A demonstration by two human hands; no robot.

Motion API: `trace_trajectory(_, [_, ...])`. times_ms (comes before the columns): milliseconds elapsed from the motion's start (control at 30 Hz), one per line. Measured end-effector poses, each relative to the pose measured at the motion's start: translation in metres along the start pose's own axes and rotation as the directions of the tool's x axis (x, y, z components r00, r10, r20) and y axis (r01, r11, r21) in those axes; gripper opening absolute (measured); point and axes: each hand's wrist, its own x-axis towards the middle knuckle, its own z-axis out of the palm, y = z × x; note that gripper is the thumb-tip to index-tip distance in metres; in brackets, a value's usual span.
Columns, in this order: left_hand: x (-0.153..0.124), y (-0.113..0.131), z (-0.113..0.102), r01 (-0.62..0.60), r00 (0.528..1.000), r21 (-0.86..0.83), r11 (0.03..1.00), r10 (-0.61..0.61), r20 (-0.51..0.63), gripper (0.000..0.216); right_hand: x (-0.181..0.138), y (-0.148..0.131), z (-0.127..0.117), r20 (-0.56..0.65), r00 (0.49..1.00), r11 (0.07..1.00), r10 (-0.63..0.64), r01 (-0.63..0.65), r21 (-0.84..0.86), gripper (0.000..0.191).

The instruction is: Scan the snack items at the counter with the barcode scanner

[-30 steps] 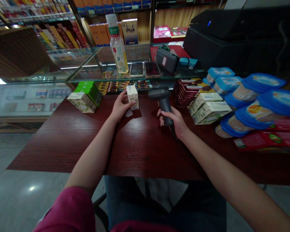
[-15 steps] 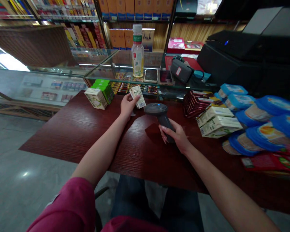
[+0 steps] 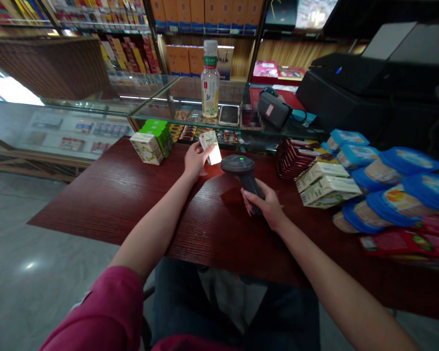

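My left hand (image 3: 196, 159) grips a small white-and-green carton (image 3: 213, 150), tilted just above the wooden counter. Bright light falls on the carton's lower face. A dark grey barcode scanner (image 3: 238, 165) is in my right hand (image 3: 265, 202), fingers wrapped round its handle. Its head points left at the carton, a small gap away, and a green light glows on top. Left of my left hand stand another white-and-green carton (image 3: 146, 148) and bright green boxes (image 3: 161, 132). Right of the scanner lie two similar pale cartons (image 3: 329, 190) beside a row of dark red packets (image 3: 294, 157).
Blue-lidded tubs (image 3: 388, 190) are stacked on the right, with red packages (image 3: 406, 242) before them. A drink bottle (image 3: 209, 87), a phone (image 3: 229, 115) and a dark case (image 3: 274, 108) rest on the glass display. A wicker basket (image 3: 51, 68) sits at upper left.
The scanner's indicator has gone from blue to green, and its light now brightens the carton in my left hand. Both hands keep nearly the same place; the view has shifted slightly.
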Motion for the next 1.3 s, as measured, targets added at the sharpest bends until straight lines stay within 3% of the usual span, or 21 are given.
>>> trace_trajectory(167, [-0.007,0.005,-0.002,-0.028,1.000,0.062,0.998,0.028,0.000,0.053,0.004,0.000,0.001,-0.030,0.999,0.999,-0.022,0.022,0.025,0.037])
trace_trajectory(333, [-0.039,0.023,-0.017,-0.133,0.990,0.326,0.936,0.138,0.007,0.067,0.004,0.000,0.001,-0.052,0.999,0.999,-0.008,0.010,0.037,0.043])
trace_trajectory(467, [-0.070,0.039,-0.048,-0.094,0.990,0.522,0.848,0.133,-0.038,0.065,0.002,-0.002,-0.001,-0.044,0.999,0.999,-0.026,0.028,0.037,0.043])
trace_trajectory(700, [-0.101,0.051,-0.126,0.089,0.952,0.606,0.791,0.111,-0.285,0.063,0.004,0.000,-0.005,-0.083,0.996,0.994,-0.026,0.035,0.102,0.041])
trace_trajectory(933, [-0.081,0.042,-0.181,0.155,0.892,0.577,0.802,0.137,-0.431,0.065,0.005,0.002,-0.007,-0.093,0.996,0.994,-0.001,0.012,0.113,0.038])
trace_trajectory(1300, [-0.047,0.038,-0.184,0.177,0.907,0.628,0.757,0.123,-0.404,0.068,0.006,0.003,-0.004,-0.093,0.996,0.997,0.007,0.000,0.077,0.039])
